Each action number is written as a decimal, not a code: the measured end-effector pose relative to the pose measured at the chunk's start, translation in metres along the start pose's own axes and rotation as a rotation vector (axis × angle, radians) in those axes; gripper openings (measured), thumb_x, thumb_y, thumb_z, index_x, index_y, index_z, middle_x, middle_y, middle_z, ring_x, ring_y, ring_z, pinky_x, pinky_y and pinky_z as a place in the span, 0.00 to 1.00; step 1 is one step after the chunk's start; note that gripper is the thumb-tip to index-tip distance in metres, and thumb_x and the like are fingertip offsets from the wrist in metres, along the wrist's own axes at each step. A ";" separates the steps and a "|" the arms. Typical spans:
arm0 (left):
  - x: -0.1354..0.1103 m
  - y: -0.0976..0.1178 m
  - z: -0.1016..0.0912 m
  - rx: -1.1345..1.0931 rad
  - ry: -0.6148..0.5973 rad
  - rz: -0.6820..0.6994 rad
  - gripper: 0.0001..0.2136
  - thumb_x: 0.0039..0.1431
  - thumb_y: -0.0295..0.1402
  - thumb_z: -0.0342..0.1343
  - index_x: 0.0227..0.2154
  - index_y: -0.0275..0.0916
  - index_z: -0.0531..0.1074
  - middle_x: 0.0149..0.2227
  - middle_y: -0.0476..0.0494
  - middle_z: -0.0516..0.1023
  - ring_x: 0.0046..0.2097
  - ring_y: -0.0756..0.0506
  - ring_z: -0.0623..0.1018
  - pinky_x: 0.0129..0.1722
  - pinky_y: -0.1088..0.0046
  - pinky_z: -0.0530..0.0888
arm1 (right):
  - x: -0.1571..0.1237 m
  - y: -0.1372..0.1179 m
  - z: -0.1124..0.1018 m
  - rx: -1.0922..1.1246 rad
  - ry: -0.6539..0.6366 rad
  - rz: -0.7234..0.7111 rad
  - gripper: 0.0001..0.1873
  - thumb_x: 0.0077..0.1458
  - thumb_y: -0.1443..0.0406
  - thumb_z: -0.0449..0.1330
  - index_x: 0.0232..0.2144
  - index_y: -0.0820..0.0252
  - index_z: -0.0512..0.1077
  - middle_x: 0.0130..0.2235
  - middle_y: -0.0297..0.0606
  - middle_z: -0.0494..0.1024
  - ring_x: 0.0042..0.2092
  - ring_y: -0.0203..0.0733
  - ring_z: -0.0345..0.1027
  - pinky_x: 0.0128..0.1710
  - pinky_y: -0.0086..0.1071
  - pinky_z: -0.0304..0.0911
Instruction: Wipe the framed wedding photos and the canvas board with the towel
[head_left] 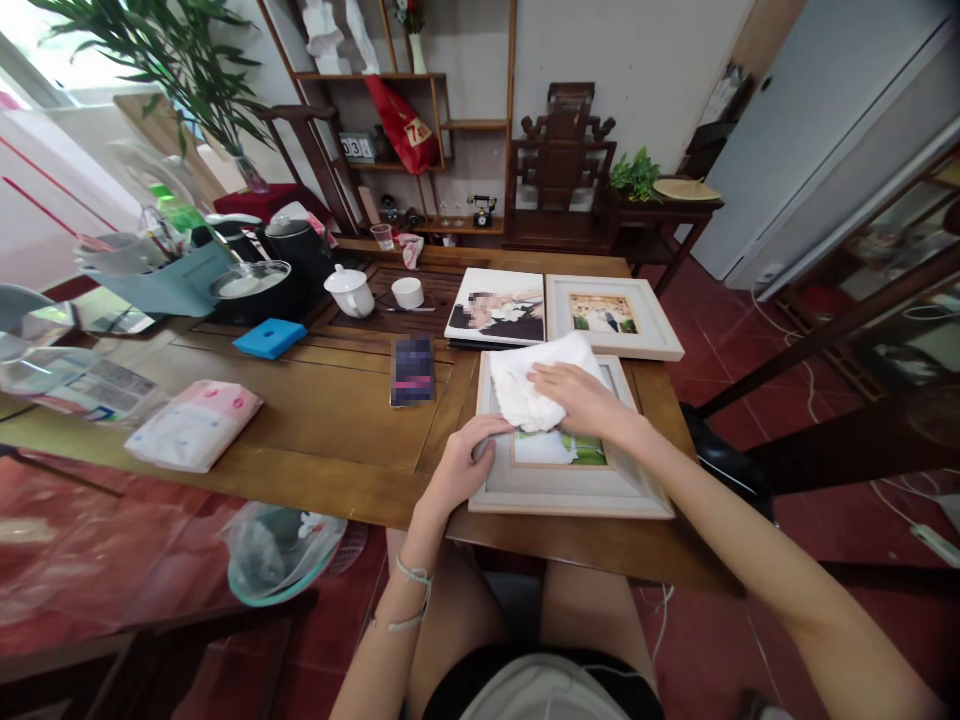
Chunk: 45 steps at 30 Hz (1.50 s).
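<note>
A light wooden picture frame lies flat near the table's front edge, with a partly covered picture of green and white inside it. Spread over its upper part is a white cloth. My right hand presses down on the cloth, fingers pointing left. At the frame's left side, my left hand grips the edge, its fingertips by the cloth's lower corner. Just behind lie a second framed photo and a stack topped by a large photo print. The cloth and my right hand hide much of the picture.
A dark phone-like object lies left of the frame. Farther left are a blue box, a tissue pack and a plastic bottle. A white lidded cup and small bowl stand behind. A lined bin is below.
</note>
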<state>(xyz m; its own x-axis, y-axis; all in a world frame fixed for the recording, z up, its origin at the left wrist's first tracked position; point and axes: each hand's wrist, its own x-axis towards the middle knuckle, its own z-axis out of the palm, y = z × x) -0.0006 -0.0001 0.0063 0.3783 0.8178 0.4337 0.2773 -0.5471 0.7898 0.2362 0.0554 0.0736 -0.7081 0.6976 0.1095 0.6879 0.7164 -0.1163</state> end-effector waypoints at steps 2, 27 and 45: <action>0.000 0.001 0.000 0.001 0.008 -0.004 0.19 0.59 0.20 0.47 0.48 0.40 0.76 0.50 0.40 0.78 0.56 0.42 0.75 0.58 0.58 0.70 | -0.023 0.013 -0.005 -0.048 -0.005 0.085 0.32 0.40 0.80 0.55 0.51 0.67 0.70 0.59 0.51 0.71 0.64 0.53 0.56 0.62 0.49 0.52; -0.001 -0.001 0.000 0.017 0.012 -0.007 0.19 0.59 0.20 0.48 0.48 0.40 0.75 0.51 0.40 0.78 0.56 0.42 0.75 0.59 0.57 0.69 | -0.054 0.031 0.010 -0.258 0.216 0.445 0.24 0.48 0.76 0.52 0.50 0.73 0.67 0.66 0.61 0.57 0.69 0.62 0.38 0.66 0.59 0.39; 0.000 0.003 -0.002 0.023 -0.005 -0.033 0.19 0.59 0.20 0.48 0.49 0.40 0.75 0.50 0.41 0.78 0.55 0.42 0.75 0.58 0.59 0.70 | -0.102 -0.049 0.000 0.156 -0.061 0.125 0.36 0.47 0.74 0.55 0.60 0.68 0.61 0.61 0.55 0.67 0.66 0.53 0.54 0.63 0.50 0.52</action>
<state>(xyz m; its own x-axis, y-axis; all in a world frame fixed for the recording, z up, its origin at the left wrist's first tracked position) -0.0012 -0.0013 0.0091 0.3728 0.8347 0.4053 0.3102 -0.5238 0.7934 0.2742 -0.0508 0.0686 -0.6301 0.7761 0.0251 0.7415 0.6110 -0.2773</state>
